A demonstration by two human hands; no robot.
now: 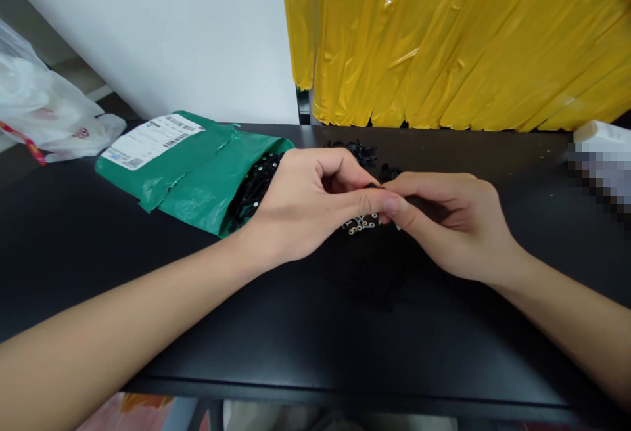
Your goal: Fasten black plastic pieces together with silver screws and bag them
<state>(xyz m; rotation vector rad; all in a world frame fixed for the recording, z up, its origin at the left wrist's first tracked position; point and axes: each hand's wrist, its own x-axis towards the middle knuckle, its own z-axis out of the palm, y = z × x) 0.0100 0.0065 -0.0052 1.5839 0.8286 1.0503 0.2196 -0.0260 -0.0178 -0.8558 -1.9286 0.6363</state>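
Note:
My left hand [310, 204] and my right hand [453, 221] meet over the black table, thumbs and fingertips pinched together. Between them a sliver of a small black piece [374, 185] shows; its kind is hidden by the fingers. Just below the fingertips lie several small metal ring-ended pieces [361, 224], partly covered by my left hand. Behind the hands are a pile of small black pieces [357, 150] and a smaller black cluster [389, 172]. Left of my left hand, an open green plastic mailer bag [197, 161] spills black parts with shiny round ends [254, 188].
A white plastic bag [54, 109] sits at the far left. A white box-like object [604, 155], partly blurred, stands at the right edge. Yellow plastic sheeting [444, 43] and a white panel [197, 30] rise behind the black table [276, 345], whose front edge runs along the bottom.

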